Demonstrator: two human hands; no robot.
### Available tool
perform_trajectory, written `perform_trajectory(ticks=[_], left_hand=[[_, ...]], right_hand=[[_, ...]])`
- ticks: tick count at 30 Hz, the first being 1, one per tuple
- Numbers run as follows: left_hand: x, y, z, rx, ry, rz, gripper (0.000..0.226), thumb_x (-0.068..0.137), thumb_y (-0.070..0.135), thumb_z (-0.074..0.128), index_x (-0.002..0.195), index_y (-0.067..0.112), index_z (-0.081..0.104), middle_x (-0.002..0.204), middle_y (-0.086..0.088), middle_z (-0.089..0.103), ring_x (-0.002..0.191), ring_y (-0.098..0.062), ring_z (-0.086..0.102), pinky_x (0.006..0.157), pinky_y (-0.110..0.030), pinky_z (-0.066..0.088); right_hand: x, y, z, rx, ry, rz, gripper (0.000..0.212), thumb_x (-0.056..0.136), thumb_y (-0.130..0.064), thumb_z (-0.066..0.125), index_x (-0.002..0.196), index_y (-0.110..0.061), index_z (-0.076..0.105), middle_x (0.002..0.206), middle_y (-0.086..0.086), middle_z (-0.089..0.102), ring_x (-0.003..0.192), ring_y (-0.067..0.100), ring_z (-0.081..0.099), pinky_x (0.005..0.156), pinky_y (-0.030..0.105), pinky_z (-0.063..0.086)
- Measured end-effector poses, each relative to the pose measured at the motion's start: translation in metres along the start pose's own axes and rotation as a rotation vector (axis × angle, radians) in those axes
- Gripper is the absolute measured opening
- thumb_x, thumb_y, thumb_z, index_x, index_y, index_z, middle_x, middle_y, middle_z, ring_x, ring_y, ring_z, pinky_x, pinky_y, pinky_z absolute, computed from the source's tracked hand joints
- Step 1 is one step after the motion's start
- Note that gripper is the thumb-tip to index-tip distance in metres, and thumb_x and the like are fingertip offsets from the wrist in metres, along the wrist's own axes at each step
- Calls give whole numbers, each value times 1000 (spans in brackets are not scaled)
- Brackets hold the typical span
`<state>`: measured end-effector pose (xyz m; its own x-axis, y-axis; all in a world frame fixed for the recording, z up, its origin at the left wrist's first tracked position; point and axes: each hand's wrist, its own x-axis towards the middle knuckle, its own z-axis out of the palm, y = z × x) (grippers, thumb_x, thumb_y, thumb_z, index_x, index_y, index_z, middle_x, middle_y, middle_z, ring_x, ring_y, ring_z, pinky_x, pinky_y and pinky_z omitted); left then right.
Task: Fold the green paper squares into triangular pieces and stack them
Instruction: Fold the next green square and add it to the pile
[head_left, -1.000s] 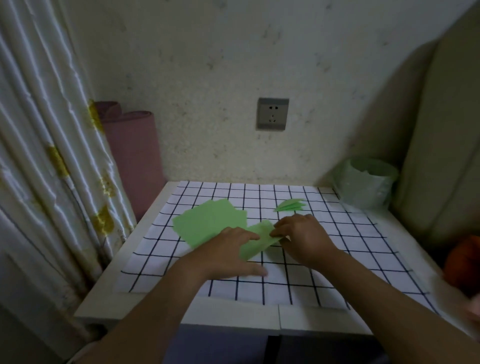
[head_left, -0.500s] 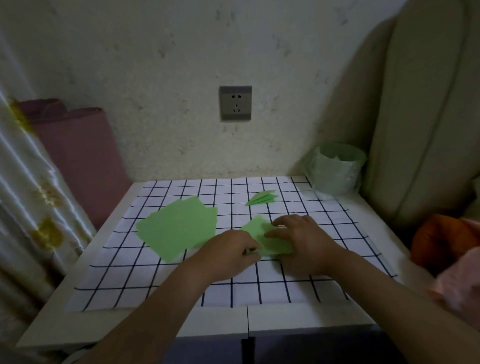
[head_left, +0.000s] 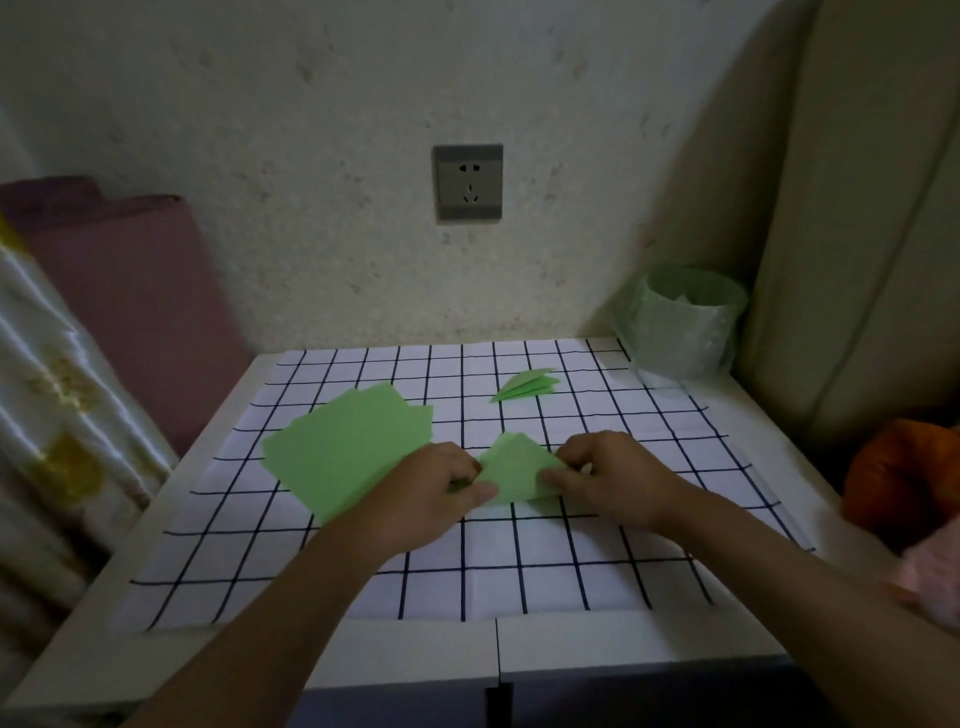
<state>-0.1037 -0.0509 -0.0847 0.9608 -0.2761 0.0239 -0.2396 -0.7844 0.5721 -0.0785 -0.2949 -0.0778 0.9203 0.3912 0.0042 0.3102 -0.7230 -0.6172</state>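
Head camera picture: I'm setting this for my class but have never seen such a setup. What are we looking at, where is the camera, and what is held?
No machine here: a person works with bare hands, filmed by one camera worn on their head, looking forward and down. The left hand and right hand each pinch a side of one partly folded green sheet on a checked cloth over a white table. Left of it lies a stack of flat green squares; farther back, a small pile of folded triangles. A bag-lined bin stands at the far right corner.
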Motion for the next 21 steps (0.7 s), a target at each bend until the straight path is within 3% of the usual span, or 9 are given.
perform_trajectory(ticks=[3, 5, 7, 10, 15, 21], left_hand=[[5, 5, 1, -40, 47, -40, 21, 93, 37, 63, 82, 19, 65, 86, 8, 56, 78, -8, 54, 66, -19, 37], [8, 7, 1, -102, 92, -66, 13, 92, 32, 65, 103, 25, 65, 90, 16, 57, 80, 1, 54, 66, -9, 37], [13, 5, 4, -142, 147, -107, 31, 91, 33, 66, 120, 23, 60, 102, 12, 60, 88, -1, 56, 76, -16, 45], [21, 5, 8, -66, 209, -174, 41, 91, 43, 64, 126, 22, 57, 116, 3, 60, 103, -14, 57, 89, -35, 50], [30, 11, 15, 140, 173, -220, 67, 84, 65, 58, 135, 22, 50, 129, 1, 52, 122, -20, 43, 93, -37, 45], [31, 9, 15, 215, 118, -219, 72, 80, 72, 58, 134, 25, 51, 130, 0, 50, 122, -20, 43, 92, -37, 46]], right_hand=[[9, -4, 2, 14, 23, 59, 29, 91, -37, 64, 74, -14, 66, 65, -1, 56, 60, 12, 51, 57, 29, 39], [16, -5, 4, -18, 50, 101, 25, 91, -37, 64, 75, -17, 64, 67, -5, 57, 62, 9, 51, 56, 26, 37], [22, -6, 7, -62, 66, 135, 21, 89, -38, 64, 75, -23, 62, 71, -7, 58, 66, 8, 54, 57, 27, 38], [27, -9, 10, -108, 75, 172, 12, 88, -41, 64, 89, -29, 66, 78, -10, 59, 73, 7, 56, 59, 27, 39], [29, -15, 13, -180, 92, 182, 36, 89, -40, 62, 124, -29, 61, 111, -8, 60, 99, 12, 59, 77, 27, 45], [32, -14, 14, -240, 86, 170, 49, 86, -37, 63, 134, -26, 56, 119, 0, 54, 113, 18, 50, 90, 35, 49]])
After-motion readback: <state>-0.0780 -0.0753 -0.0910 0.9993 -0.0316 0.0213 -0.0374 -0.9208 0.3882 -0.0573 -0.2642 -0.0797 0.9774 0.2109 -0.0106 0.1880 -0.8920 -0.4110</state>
